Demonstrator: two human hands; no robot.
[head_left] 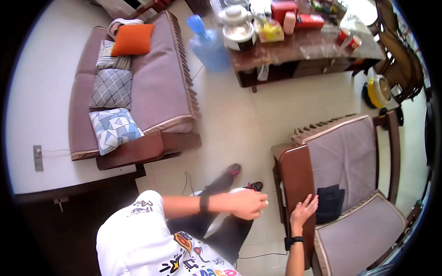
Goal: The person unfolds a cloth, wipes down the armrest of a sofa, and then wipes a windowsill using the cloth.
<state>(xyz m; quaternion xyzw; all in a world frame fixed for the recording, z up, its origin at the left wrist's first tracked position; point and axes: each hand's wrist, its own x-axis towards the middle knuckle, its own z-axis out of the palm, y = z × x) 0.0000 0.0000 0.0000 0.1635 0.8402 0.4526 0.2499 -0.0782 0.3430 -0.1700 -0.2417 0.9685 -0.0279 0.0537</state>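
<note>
My left hand (249,204) hangs in front of my body above the tiled floor, slightly blurred. Its fingers are curled closed, and a small whitish bit shows at the fingertips, too small to name. My right hand (304,213) lies on the brown wooden armrest (295,172) of the chair at right, fingers outstretched. Its fingertips reach the armrest's inner edge, beside a dark folded cloth (328,203) on the mauve seat cushion (344,158). I cannot tell whether they touch the cloth.
A mauve sofa (159,87) with several pillows stands at upper left. Beyond are a blue water jug (210,50) and a cluttered wooden table (285,54). A yellow-and-black round object (380,91) sits at far right. A thin cable (262,255) runs along the floor near my feet.
</note>
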